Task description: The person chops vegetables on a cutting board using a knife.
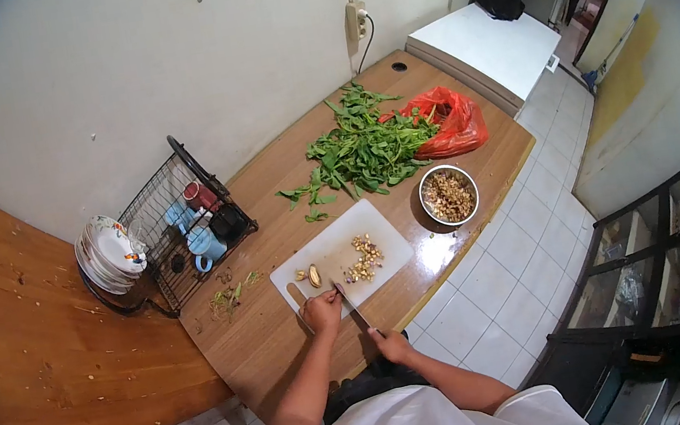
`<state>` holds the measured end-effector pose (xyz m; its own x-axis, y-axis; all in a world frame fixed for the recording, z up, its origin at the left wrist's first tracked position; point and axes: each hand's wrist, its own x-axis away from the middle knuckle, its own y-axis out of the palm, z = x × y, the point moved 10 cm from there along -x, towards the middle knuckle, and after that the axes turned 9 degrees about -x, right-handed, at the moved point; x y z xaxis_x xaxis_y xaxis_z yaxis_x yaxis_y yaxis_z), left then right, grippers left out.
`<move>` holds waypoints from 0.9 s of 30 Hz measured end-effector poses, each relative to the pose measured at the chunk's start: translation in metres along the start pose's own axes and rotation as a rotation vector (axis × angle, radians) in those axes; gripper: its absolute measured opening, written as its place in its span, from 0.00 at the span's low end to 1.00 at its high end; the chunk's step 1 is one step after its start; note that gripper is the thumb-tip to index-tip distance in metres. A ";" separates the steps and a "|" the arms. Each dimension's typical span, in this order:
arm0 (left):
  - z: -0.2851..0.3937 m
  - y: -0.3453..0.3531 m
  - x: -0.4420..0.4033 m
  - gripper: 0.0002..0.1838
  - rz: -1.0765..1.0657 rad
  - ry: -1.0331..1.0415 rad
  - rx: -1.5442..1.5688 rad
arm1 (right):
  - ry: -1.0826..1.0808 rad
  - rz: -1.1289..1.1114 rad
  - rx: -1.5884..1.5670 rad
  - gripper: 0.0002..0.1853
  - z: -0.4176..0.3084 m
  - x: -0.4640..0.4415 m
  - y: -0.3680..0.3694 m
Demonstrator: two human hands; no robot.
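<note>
My right hand point(393, 346) is wrapped round the handle of a knife point(353, 303), whose blade points away from me over the near edge of a white cutting board point(394, 253). Close to the blade's tip, my left hand point(321, 311) is closed, its fingers pressed together at the board's near left corner; whatever they pinch is too small to make out. Beside it on the board lie a few larger yellowish-brown pieces point(314, 276). Farther right is a loose pile of small chopped pale pieces point(364, 258).
Leafy greens point(366, 151) spread behind the board, partly in a red plastic bag point(459, 124). A metal bowl point(477, 208) of chopped brown bits stands right. Trimmings point(230, 297) lie left, near a wire dish rack point(162, 270) with cups and plates point(113, 251). An outlet point(357, 21) is on the wall.
</note>
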<state>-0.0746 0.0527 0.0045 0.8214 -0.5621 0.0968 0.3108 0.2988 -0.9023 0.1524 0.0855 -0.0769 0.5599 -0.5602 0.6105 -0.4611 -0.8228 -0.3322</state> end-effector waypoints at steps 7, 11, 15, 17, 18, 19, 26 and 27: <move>-0.002 0.000 0.004 0.11 0.024 0.007 0.028 | 0.126 -0.067 -0.008 0.39 0.025 0.016 0.001; -0.007 0.006 0.001 0.11 0.038 0.014 0.017 | 0.014 0.107 -0.042 0.39 0.006 -0.001 -0.009; -0.008 0.005 0.005 0.13 0.002 -0.015 0.003 | 0.079 0.048 -0.110 0.37 0.017 -0.005 0.000; -0.003 0.002 0.009 0.13 0.039 -0.004 -0.020 | 0.069 0.016 -0.128 0.38 0.020 0.005 0.000; -0.003 -0.002 0.012 0.12 0.067 -0.017 -0.032 | 0.057 -0.015 -0.146 0.38 0.016 0.012 0.000; -0.003 -0.005 0.014 0.10 0.095 -0.031 -0.044 | 0.058 -0.012 -0.146 0.38 0.013 0.018 -0.003; -0.013 0.009 0.009 0.11 0.050 -0.084 0.063 | 0.073 -0.009 -0.029 0.39 0.013 0.028 -0.004; -0.013 0.007 0.010 0.11 0.042 -0.104 0.033 | 0.086 -0.021 -0.007 0.41 0.012 0.028 -0.003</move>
<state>-0.0702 0.0392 -0.0060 0.8785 -0.4664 0.1037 0.2893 0.3465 -0.8923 0.1780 0.0712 -0.0674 0.5087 -0.5326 0.6765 -0.4550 -0.8333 -0.3140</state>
